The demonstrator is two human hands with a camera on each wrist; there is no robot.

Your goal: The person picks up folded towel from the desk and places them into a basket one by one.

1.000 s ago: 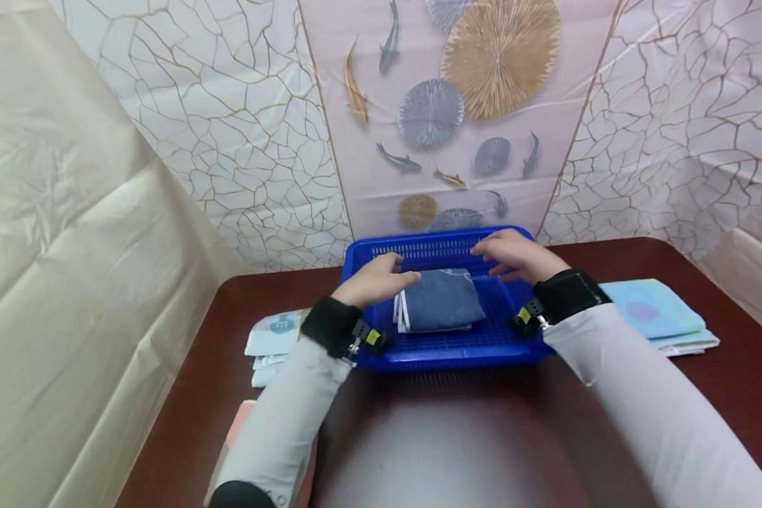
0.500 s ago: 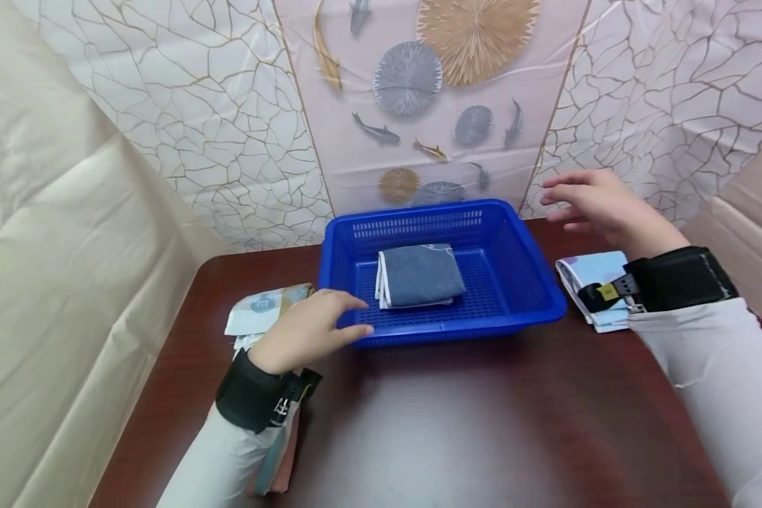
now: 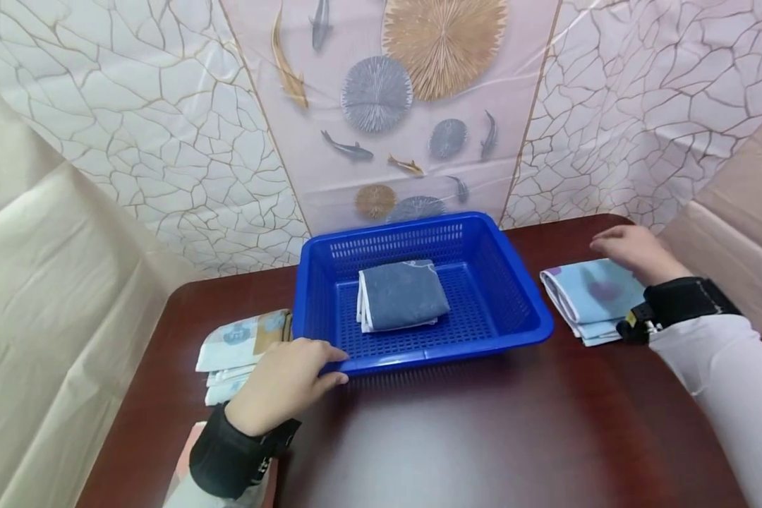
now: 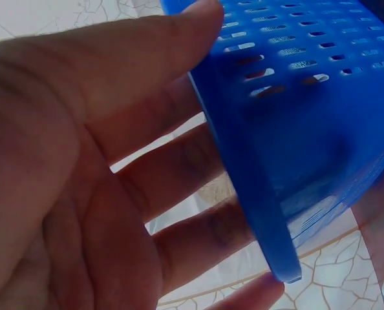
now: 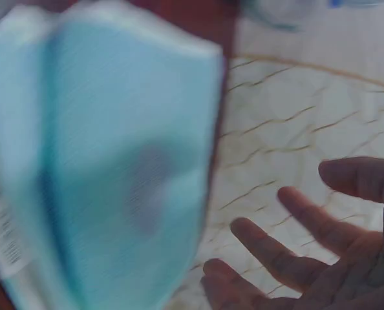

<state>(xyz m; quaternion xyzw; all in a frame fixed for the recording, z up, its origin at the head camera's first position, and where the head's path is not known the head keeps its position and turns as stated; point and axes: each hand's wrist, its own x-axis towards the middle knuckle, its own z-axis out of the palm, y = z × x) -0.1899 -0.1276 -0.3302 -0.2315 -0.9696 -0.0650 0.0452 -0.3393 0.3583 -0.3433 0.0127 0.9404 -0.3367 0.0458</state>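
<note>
A blue plastic basket (image 3: 487, 344) stands at the back of the table, and a folded grey-blue cloth with white edges (image 3: 403, 296) lies inside it. At the basket's front left corner, my left hand (image 3: 286, 381) grips the rim (image 4: 237, 168), thumb on the outer side and fingers passing over to the other. Over on the right, my right hand (image 3: 635, 250) hovers at the far edge of a folded light-blue towel (image 3: 600, 289) with a purple spot. Its fingers (image 5: 263, 248) are spread and relaxed beside the towel, holding nothing.
Left of the basket lies a folded pale towel with blue and tan patches (image 3: 238, 346). A pink folded cloth (image 3: 190, 444) is partly hidden under the left forearm. Patterned fabric (image 3: 381, 169) hangs behind the dark red-brown table (image 3: 470, 437).
Both hands have left the area over the cloth in the basket. The left hand has come to the basket's front left corner; the right has moved right and down to the light-blue towel.
</note>
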